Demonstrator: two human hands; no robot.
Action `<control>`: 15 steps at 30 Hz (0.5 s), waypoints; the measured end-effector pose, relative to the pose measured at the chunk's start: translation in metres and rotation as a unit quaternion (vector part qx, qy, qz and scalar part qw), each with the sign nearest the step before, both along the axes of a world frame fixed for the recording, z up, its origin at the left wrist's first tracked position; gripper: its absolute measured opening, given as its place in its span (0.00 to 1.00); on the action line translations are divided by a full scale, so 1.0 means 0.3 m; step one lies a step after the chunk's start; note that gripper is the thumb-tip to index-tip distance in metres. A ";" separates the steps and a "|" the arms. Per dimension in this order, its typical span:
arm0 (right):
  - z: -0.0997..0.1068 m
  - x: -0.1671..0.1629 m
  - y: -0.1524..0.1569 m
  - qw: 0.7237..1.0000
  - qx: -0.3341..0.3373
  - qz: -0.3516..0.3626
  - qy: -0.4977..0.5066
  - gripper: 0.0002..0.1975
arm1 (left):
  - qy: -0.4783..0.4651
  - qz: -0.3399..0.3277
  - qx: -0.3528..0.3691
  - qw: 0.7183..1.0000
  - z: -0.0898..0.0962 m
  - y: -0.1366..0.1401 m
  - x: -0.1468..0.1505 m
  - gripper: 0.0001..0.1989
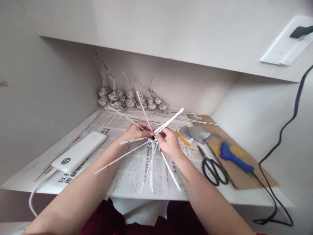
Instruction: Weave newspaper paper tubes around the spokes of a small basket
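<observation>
Between my hands is a small woven piece [152, 141] of rolled newspaper, with several paper sticks [117, 159] radiating from it on all sides. My left hand [140, 131] pinches the piece from the left, its thumb and fingers closed near the centre. On the other side my right hand [168, 140] is closed on a white paper stick [171, 120] that points up and right. The fingertips of both hands nearly meet over the centre, which they partly hide. The piece is held above the newspaper sheet [132, 182].
Several gourd-shaped woven paper pieces [130, 99] stand along the back wall. A white power bank [79, 151] lies at left. Black scissors [213, 168], a torn grey packet [195, 133] and a blue glue gun [236, 157] on cardboard [241, 181] lie at right. A black cord [280, 137] hangs at right.
</observation>
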State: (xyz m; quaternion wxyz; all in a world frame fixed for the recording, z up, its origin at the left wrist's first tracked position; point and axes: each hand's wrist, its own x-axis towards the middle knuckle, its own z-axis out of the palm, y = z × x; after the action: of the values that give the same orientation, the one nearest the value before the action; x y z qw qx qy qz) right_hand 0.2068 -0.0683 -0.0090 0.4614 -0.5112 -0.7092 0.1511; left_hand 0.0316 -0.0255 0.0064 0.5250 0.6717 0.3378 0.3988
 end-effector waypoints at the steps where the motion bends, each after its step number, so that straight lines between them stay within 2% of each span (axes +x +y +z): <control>1: -0.001 0.000 0.000 1.000 -0.001 0.000 0.004 0.07 | 0.003 0.002 -0.003 1.000 -0.003 0.003 -0.002 0.15; 5: 0.004 0.003 0.006 1.000 -0.007 -0.014 0.021 0.10 | 0.004 0.043 -0.007 0.999 -0.020 0.013 -0.006 0.17; 7: 0.009 0.008 0.013 0.998 -0.031 -0.008 0.050 0.10 | 0.008 0.058 0.006 0.998 -0.026 0.015 -0.004 0.16; 15: 0.004 0.024 0.040 0.970 -0.149 0.022 0.193 0.12 | 0.023 0.039 0.048 0.998 -0.003 -0.009 0.017 0.14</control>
State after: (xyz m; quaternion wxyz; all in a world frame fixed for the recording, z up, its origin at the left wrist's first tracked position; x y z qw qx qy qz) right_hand 0.2140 -0.0563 -0.0078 0.5047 -0.5195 -0.5874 0.3610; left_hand 0.0367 -0.0283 0.0054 0.4684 0.6916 0.3558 0.4191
